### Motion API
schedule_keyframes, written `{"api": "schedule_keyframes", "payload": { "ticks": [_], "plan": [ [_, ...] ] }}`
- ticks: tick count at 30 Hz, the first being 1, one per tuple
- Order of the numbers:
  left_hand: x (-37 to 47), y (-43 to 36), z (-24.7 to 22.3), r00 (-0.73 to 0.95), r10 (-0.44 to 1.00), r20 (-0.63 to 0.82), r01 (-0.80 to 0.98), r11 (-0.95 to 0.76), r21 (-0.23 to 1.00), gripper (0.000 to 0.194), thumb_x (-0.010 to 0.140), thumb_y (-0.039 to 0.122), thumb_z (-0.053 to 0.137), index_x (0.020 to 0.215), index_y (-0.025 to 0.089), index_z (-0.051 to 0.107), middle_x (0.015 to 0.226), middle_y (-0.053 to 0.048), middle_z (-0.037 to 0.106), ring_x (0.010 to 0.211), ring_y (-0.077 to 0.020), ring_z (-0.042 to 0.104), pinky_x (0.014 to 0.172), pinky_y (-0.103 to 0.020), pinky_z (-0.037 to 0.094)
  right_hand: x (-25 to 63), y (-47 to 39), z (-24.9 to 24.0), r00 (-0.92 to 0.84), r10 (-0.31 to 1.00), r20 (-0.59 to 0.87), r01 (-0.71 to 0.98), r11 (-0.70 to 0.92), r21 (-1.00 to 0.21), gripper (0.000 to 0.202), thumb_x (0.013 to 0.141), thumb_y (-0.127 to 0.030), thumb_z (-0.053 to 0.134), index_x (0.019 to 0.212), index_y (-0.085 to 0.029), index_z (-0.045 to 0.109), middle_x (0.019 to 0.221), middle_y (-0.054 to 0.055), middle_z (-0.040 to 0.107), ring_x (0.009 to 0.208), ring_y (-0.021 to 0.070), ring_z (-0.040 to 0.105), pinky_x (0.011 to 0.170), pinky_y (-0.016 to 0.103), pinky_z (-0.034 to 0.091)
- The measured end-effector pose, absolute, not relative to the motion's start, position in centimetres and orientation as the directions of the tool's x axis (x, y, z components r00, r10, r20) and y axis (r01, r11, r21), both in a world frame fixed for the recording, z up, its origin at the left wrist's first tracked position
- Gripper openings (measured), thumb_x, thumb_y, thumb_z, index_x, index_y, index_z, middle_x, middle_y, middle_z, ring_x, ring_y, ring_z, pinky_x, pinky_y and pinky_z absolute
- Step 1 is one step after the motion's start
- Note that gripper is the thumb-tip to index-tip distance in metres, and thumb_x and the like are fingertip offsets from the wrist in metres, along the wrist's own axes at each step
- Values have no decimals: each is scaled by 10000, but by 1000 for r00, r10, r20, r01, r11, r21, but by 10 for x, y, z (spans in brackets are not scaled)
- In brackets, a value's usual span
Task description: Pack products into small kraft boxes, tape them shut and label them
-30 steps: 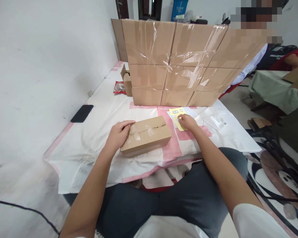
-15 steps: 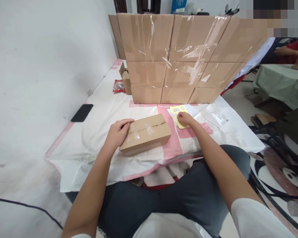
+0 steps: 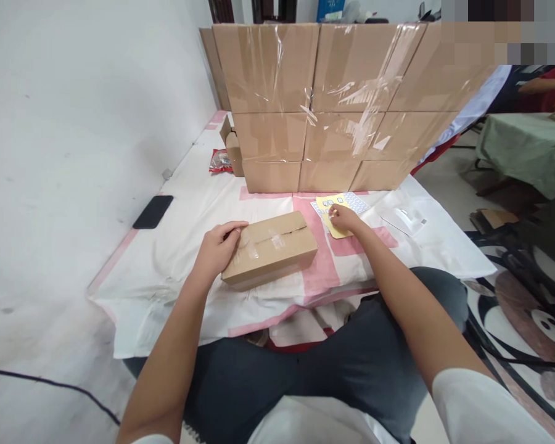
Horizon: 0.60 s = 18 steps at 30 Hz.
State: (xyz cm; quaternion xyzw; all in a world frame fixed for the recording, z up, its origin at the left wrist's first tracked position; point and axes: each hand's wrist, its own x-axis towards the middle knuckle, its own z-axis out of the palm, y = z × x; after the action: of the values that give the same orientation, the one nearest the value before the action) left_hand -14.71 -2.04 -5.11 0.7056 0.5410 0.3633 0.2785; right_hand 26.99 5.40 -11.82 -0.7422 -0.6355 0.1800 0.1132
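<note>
A taped cardboard box (image 3: 277,243) lies on the cloth in front of me, slightly slanted. My left hand (image 3: 222,246) is closed on its left end, with the fingers along the top edge and the thumb against the near part. To the right of the box is a yellow sticker sheet (image 3: 338,229) lying over a blue-and-white patterned sheet (image 3: 357,203). Over the yellow sheet my right hand (image 3: 341,218) has its fingertips pinched together. Whatever is between those fingertips is too small to make out.
Stacked, taped cardboard boxes (image 3: 272,135) stand across the back of the table (image 3: 185,209). A black phone (image 3: 153,211) lies at left, a red packet (image 3: 220,161) by a small open box, and a clear plastic package (image 3: 407,221) at right. A person's arm (image 3: 543,85) shows at far right.
The fingers of my right hand have shifted slightly over the yellow sheet. My left hand stays on the box, and the whole view has moved a little.
</note>
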Motion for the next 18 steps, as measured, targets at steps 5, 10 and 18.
{"api": "schedule_keyframes", "payload": {
  "ticks": [5, 10, 18],
  "plan": [
    [-148, -21, -52, 145, 968, 204, 555, -251, 794, 348, 913, 370, 527, 1131, 279, 782, 1233, -26, 757, 1182, -247, 658, 1086, -403, 469, 268, 55, -117, 139, 984, -110, 914, -170, -369, 273, 777, -117, 554, 1006, -213, 667, 928, 53, 709, 767, 194, 585, 654, 263, 374],
    [-149, -21, -52, 141, 968, 206, 565, -250, 786, 348, 917, 377, 530, 1138, 280, 781, 1221, -24, 759, 1157, -245, 663, 1071, -397, 478, 267, 57, -119, 132, 987, -95, 927, -157, -341, 190, 881, -163, 515, 991, -233, 652, 937, 49, 716, 772, 199, 585, 692, 274, 371],
    [-149, -20, -53, 139, 969, 206, 579, -248, 776, 358, 923, 393, 523, 1147, 276, 777, 1216, -22, 760, 1142, -241, 664, 1055, -385, 490, 265, 57, -124, 104, 991, -82, 952, -123, -280, 156, 977, -241, 490, 1028, -237, 637, 958, 86, 701, 823, 243, 591, 729, 305, 370]
  ]
}}
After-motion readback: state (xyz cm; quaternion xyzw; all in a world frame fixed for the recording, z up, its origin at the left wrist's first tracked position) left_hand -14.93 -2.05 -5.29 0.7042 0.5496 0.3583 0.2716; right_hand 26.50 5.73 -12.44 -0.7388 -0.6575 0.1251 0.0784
